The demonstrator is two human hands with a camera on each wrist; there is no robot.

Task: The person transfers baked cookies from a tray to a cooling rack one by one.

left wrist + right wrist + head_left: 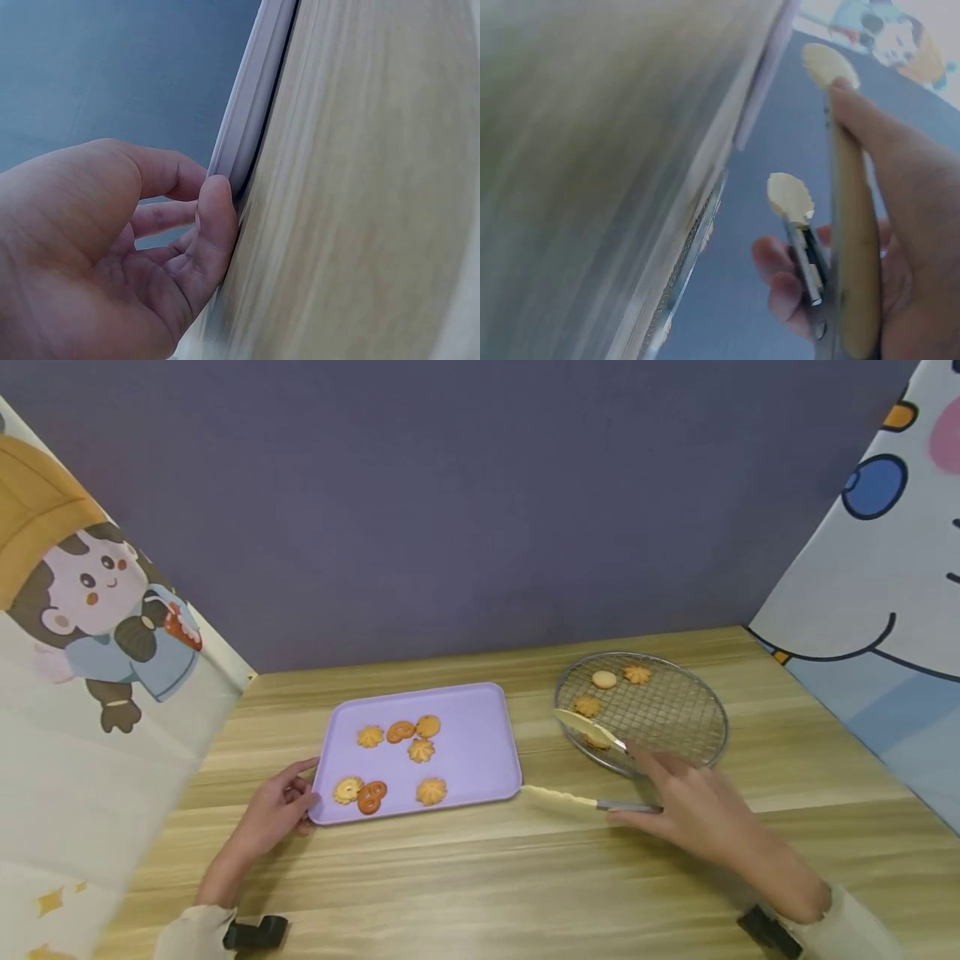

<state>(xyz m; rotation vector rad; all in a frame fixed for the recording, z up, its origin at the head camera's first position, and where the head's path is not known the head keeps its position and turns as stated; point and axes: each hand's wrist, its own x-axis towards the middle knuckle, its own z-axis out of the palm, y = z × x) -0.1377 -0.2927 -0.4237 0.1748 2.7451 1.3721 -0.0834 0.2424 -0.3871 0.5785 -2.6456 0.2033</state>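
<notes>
My left hand (272, 812) pinches the near left corner of a lilac tray (483, 747), thumb and fingers at its rim. On the tray lie several cookies: flower-shaped ones (431, 791), pretzel-shaped ones (372, 797) and a round one (428, 726). My right hand (701, 810) grips a pair of tongs (857, 255) with cream scalloped tips, their arms spread wide and nothing between them. One tip hangs over the left edge of a round wire rack (678, 710); the other is by the tray's near right corner. The rack bears a pale round cookie (603, 680) and flower-shaped ones (637, 674).
Both tray and rack are on a wood-grain table (450, 885). A dark grey panel (480, 510) stands behind it. Cartoon-printed panels close off the left (45, 760) and right (825, 585) sides.
</notes>
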